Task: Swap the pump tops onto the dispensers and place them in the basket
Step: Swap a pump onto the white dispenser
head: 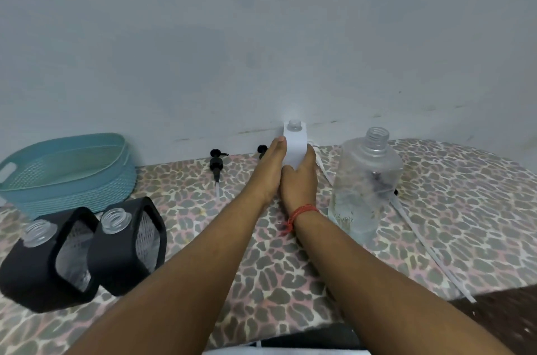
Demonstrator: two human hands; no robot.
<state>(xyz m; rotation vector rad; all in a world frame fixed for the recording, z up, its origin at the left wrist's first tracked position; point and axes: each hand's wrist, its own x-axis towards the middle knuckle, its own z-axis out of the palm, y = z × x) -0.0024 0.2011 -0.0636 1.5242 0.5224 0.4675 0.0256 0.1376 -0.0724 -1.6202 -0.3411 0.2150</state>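
Note:
A white square dispenser (295,141) with an open neck stands by the wall. My right hand (300,177) grips its lower right side. My left hand (271,168) lies against its left side with straight fingers. Two black dispensers (43,261) (125,250) with open clear necks stand at the near left. A clear round bottle (366,180) with no top stands to the right. One black pump top (216,164) lies near the wall; a second black pump top (262,149) shows partly behind my left hand. A white pump tube (430,247) lies at the right.
A teal woven basket (66,171) sits at the far left against the wall. The table carries a leopard-print cloth (290,267); its front right edge drops off to a dark floor. A grey wall stands close behind everything.

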